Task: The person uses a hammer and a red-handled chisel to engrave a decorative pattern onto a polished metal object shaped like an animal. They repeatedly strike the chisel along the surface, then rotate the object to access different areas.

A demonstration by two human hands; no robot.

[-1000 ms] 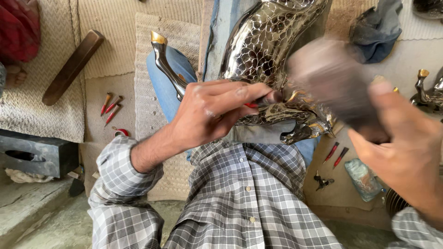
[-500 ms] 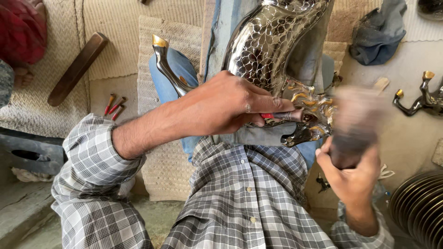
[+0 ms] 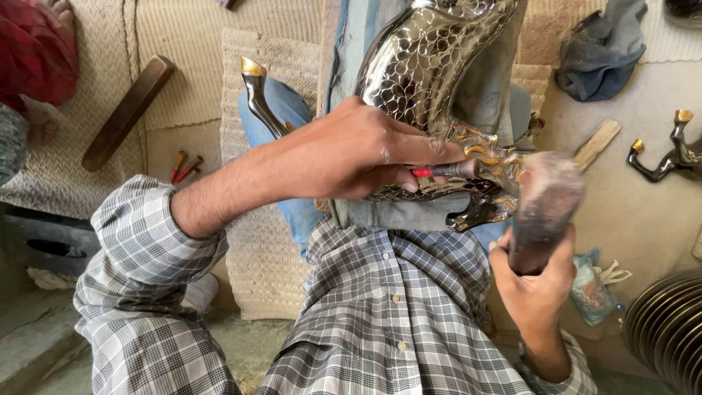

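Two hands are busy w/ one shiny metal figure (image 3: 431, 73). It looks like an animal shape, silver w/ a net-like pattern and some gold bits low down. It rests on the person's lap, leaning on the blue-jeaned legs, prob. so it stays put while it gets worked on.

Left hand (image 3: 358, 150) is closed tight around a thin punch tool (image 3: 446, 171) w/ a red band. The tool's tip points at the gold part of the figure, right by it. The hand also lies on the figure, which likely keeps the tip steady. That arm reaches across the body from the left, wrist straight, sleeve of the check shirt pushed up.

Right hand (image 3: 537, 281) is closed around the handle of a mallet (image 3: 545, 201). The mallet head is blurry and sits up near the back end of the punch; can't tell if they touch. Elbow is tucked low, fist up, thumb side toward the figure.

Around: woven mats on the floor (image 3: 183, 44), a dark wood bar (image 3: 128, 111), a few more red-tipped punches (image 3: 184, 167), a grey-blue cloth (image 3: 599, 51), and another small metal piece (image 3: 669, 150) at the right.
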